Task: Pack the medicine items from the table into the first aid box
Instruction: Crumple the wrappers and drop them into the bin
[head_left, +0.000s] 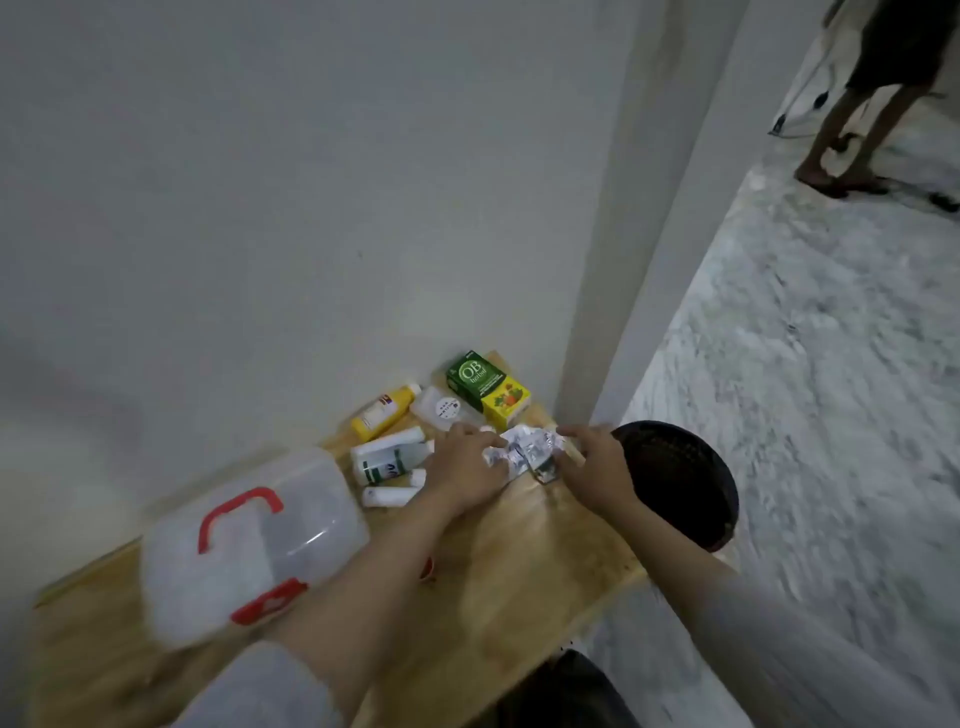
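A translucent white first aid box (249, 551) with a red handle and red latch stands closed on the left of the wooden table (519, 561). At the far end lie a green and yellow OB Herbal carton (485, 387), a yellow bottle (383, 410), a clear round container (444, 408), a white bottle (389, 457) and small white tubes (389, 496). A pile of silver blister packs (524, 449) lies between my hands. My left hand (467, 467) presses on its left side. My right hand (595, 467) touches its right side.
A white wall runs along the table's far side, with a pillar at the right corner. A black basket (680, 483) stands on the floor just past the table's right edge. A person's legs (852, 130) are on the marble floor at top right.
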